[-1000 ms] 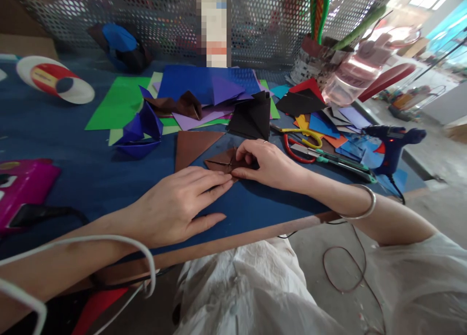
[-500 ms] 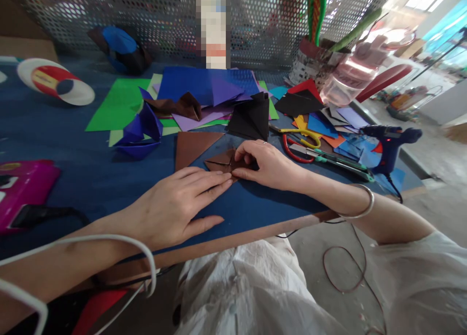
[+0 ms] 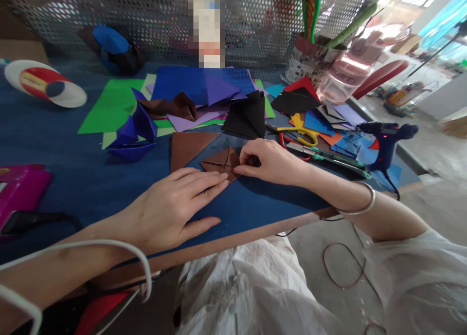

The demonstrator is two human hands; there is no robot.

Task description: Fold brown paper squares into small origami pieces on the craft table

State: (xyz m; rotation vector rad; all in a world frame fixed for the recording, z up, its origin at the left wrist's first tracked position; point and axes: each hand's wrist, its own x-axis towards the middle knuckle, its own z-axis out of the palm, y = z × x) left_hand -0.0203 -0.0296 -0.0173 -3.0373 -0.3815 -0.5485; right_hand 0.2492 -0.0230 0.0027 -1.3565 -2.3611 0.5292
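A small folded brown paper [image 3: 221, 160] with crossing creases lies on the blue tabletop between my hands. My left hand [image 3: 178, 203] lies flat, fingertips on the paper's lower edge and thumb apart from the fingers. At the paper's right corner my right hand [image 3: 270, 163] is curled, thumb and forefinger pinched on it. Just behind and to the left is a larger brown triangle of paper [image 3: 188, 147]. A folded blue paper shape [image 3: 136, 133] stands farther left, and a black folded paper [image 3: 246, 116] lies behind my right hand.
Coloured sheets [image 3: 105, 106] lie at the back. Scissors [image 3: 304, 135], a cutter [image 3: 339, 163] and a glue gun [image 3: 386, 142] are on the right, before a pink bottle [image 3: 345, 74]. A paper cup [image 3: 45, 84] and magenta object [image 3: 25, 194] sit at left.
My right hand has shifted slightly right, uncovering more of the small brown paper's creases. My left hand keeps its place on the paper. The whole view has moved a little.
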